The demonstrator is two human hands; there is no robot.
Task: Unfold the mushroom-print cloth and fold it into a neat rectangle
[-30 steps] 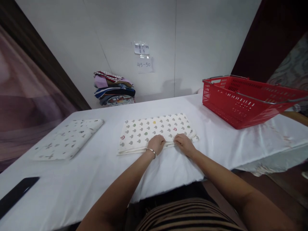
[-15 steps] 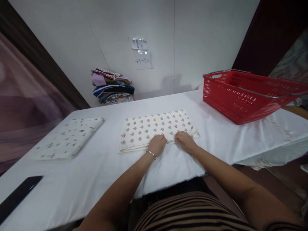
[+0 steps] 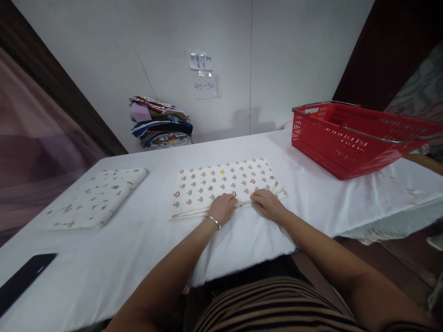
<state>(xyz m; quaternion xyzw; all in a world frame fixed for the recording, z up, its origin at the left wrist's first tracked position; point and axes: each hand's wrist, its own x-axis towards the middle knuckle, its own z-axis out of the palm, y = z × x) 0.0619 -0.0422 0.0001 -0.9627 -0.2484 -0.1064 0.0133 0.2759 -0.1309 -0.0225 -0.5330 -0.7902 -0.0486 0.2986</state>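
Note:
A folded cream cloth (image 3: 226, 182) with rows of grey mushrooms and a few red, green and yellow ones lies flat in front of me. Along its near edge, the stacked layers show. My left hand (image 3: 223, 208) is closed at the middle of that edge, fingers on the top layer and a bracelet at the wrist. Just to its right, my right hand (image 3: 266, 203) grips the same edge with bent fingers. Both thumbs are mostly hidden. At the right end, the lower layers stick out slightly past the top one.
A second folded cloth (image 3: 100, 198) with small prints lies on the left of the white-covered table (image 3: 145, 258). Nearer me is a black flat object (image 3: 26, 279). A red basket (image 3: 346, 143) stands at the right; a stack of folded fabrics (image 3: 161, 127) rises beyond the far edge.
My left hand has shifted slightly left along the near edge of the cloth. My right hand and the cloth have hardly moved.

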